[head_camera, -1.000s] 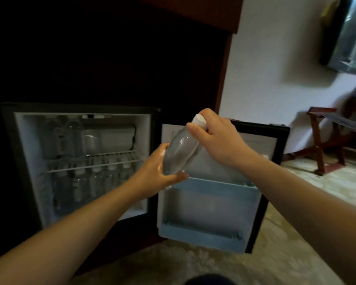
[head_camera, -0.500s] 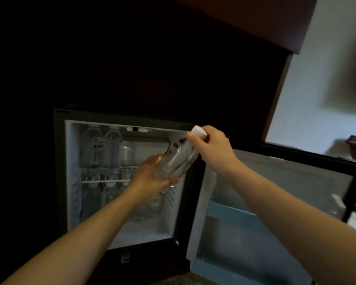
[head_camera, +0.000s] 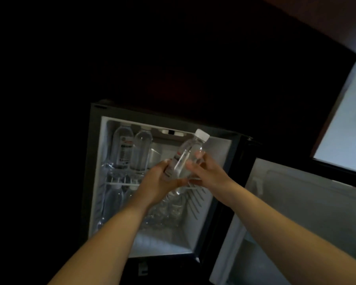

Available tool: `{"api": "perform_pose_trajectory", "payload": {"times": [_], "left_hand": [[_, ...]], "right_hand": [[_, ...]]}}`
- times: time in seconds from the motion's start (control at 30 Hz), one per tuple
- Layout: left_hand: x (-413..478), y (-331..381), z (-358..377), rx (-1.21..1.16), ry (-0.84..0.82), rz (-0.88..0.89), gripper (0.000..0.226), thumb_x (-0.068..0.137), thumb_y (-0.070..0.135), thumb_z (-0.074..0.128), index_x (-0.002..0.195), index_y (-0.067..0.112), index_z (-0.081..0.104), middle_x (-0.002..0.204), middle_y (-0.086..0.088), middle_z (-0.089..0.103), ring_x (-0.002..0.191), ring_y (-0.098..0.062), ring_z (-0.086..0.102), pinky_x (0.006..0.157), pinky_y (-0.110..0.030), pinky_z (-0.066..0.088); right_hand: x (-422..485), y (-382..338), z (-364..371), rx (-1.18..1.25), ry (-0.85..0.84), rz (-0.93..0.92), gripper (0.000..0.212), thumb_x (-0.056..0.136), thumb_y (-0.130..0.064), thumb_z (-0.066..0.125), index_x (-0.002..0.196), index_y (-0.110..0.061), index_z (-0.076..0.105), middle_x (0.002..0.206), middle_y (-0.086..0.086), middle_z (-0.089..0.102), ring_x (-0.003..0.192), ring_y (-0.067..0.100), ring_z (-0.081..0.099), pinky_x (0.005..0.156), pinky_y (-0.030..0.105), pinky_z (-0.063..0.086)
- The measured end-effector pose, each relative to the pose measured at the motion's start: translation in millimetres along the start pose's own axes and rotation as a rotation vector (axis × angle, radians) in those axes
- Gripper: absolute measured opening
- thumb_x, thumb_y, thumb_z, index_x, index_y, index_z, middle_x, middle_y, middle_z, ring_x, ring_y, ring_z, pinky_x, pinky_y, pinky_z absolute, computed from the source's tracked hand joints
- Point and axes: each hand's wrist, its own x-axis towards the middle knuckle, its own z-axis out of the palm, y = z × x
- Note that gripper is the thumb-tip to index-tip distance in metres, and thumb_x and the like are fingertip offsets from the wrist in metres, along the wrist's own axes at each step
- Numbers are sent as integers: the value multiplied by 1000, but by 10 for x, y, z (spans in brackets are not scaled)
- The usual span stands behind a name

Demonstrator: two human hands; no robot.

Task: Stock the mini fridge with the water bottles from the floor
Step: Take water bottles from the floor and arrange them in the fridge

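Observation:
A clear water bottle [head_camera: 186, 155] with a white cap tilts up and to the right in front of the open mini fridge [head_camera: 95, 161]. My left hand [head_camera: 160, 182] grips its lower part from the left. My right hand [head_camera: 206, 171] wraps round its middle from the right, below the cap. The bottle hangs at the height of the wire shelf [head_camera: 123, 183], at the fridge opening. Two bottles [head_camera: 132, 149] stand on the left of that shelf. More bottles [head_camera: 113, 200] fill the space below, partly hidden by my arms.
The fridge door [head_camera: 296, 212] hangs open to the right, its inner shelves pale. Dark wooden cabinetry [head_camera: 173, 58] surrounds the fridge above and to the left. A white wall [head_camera: 345, 124] shows at the far right.
Both hands carried the bottle from in front of the door towards the fridge opening. My right hand slid from the cap down to the bottle's middle. The view swung left and closer.

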Motion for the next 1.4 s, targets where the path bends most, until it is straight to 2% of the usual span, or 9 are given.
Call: {"api": "perform_pose_trajectory", "payload": {"times": [0.07,0.13,0.23,0.4,0.57,0.87,1.1,1.23,1.4], "left_hand": [[23,-37,-26,-12,43,-6,54,71,39,75,114,32,44,106,9,61,97,-11,60,82,-30,50],[59,-60,-38,-8,89,-46,63,68,47,75,118,31,41,110,8,58,101,-13,57,88,-35,49],[132,-119,-15,26,128,-82,47,71,47,72,106,29,46,95,15,55,94,-10,55,83,-31,46],[278,-338,34,108,197,-75,34,86,33,62,116,19,57,105,6,57,92,-10,56,71,-16,42],[361,-605,64,121,305,-125,32,91,30,51,121,21,56,124,-6,52,112,-24,55,93,-42,52],[336,-853,79,35,425,-248,62,96,26,43,149,31,11,159,0,9,143,-27,25,112,-49,33],[362,-887,127,91,427,-271,68,96,29,40,149,34,-3,160,4,-5,146,-26,13,116,-49,25],[359,-875,143,122,450,-275,69,96,28,40,149,31,-3,160,1,-4,147,-23,10,119,-46,20],[345,-867,157,131,463,-272,71,96,25,43,150,29,-3,160,-1,-3,147,-23,9,119,-46,18]], "right_hand": [[63,94,29,44,36,13,17,92,-36,55,104,-23,55,99,3,66,99,27,67,91,48,54],[136,184,73,102,62,44,31,93,-39,51,111,-15,56,103,8,69,90,21,71,80,35,59],[257,257,153,184,121,113,32,94,-38,51,114,-15,58,98,7,72,77,13,72,60,22,56],[527,359,273,242,206,273,36,89,-40,59,110,-11,63,96,12,73,85,24,71,77,37,59],[859,410,326,227,302,331,42,88,-39,61,110,-3,62,101,20,70,89,31,70,71,37,59],[1409,498,390,99,268,357,49,77,-35,73,115,-8,56,103,18,67,86,31,69,79,49,58],[1627,421,449,-116,213,288,28,81,-35,70,90,-10,63,103,14,68,100,31,65,94,46,51],[1697,337,559,-241,133,191,49,83,-38,68,121,-10,56,115,6,62,110,28,60,97,38,49],[1711,337,660,-321,108,82,60,79,-42,70,128,-13,50,121,10,62,107,27,61,93,44,52]]}}
